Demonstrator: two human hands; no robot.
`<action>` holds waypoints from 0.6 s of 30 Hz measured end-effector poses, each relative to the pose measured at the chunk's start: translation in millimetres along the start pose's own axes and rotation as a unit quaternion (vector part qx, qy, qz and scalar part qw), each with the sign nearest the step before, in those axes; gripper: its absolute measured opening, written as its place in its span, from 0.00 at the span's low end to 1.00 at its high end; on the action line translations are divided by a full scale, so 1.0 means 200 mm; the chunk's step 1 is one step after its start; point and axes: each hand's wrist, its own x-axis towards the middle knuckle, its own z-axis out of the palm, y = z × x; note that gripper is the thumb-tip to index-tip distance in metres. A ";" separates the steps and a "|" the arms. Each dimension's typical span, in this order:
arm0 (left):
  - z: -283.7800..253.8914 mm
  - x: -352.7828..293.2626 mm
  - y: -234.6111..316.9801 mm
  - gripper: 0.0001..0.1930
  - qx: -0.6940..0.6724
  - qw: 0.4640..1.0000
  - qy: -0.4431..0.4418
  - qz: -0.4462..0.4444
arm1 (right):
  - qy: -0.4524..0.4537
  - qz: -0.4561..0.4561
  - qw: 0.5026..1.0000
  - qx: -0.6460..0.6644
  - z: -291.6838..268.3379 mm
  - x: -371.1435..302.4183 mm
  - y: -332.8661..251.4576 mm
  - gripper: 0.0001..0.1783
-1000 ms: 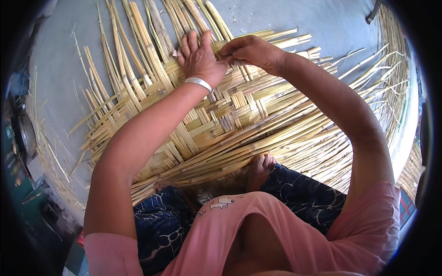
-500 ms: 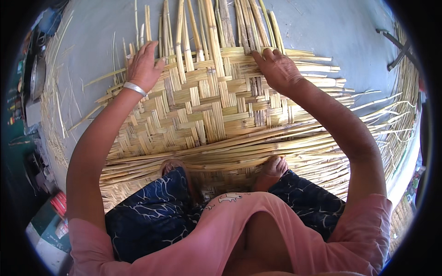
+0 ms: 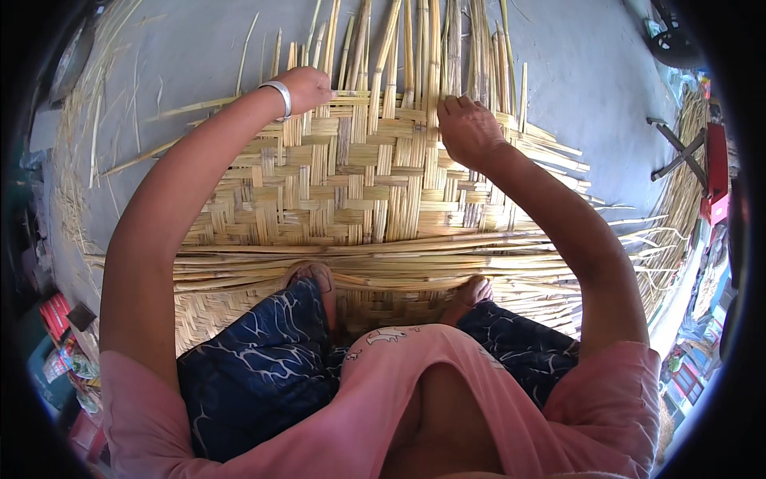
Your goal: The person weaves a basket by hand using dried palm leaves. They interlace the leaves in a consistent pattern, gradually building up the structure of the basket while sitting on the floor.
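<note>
A partly woven mat (image 3: pixel 351 191) of flattened yellow reed strips lies on the floor before me. Loose upright strips (image 3: pixel 391 64) fan out beyond its far edge. At the left part of that edge, my left hand (image 3: pixel 306 89), with a silver bangle at the wrist, is closed in a pinch on a crosswise reed strip (image 3: pixel 355 100). Further right, my right hand (image 3: pixel 469 128) rests on the weave with its fingers curled in against the reed strips; its fingertips are partly hidden. Both arms reach forward, one on each side of the mat.
A bundle of long loose reeds (image 3: pixel 383 259) lies across the mat in front of my feet (image 3: pixel 476 289). More reeds (image 3: pixel 674 199) are piled along the right. A dark crossed metal stand (image 3: pixel 681 152) is at the right, and scattered straw (image 3: pixel 76 191) lies at the left.
My left hand has moved right along the far edge and closed from spread fingers to a pinch. My right hand's fingers have curled in more. The view has shifted a little.
</note>
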 end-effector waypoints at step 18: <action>-0.06 -0.27 0.05 0.07 0.104 0.978 0.152 0.095 | -0.071 0.012 0.970 0.233 -0.25 0.58 -0.34 0.13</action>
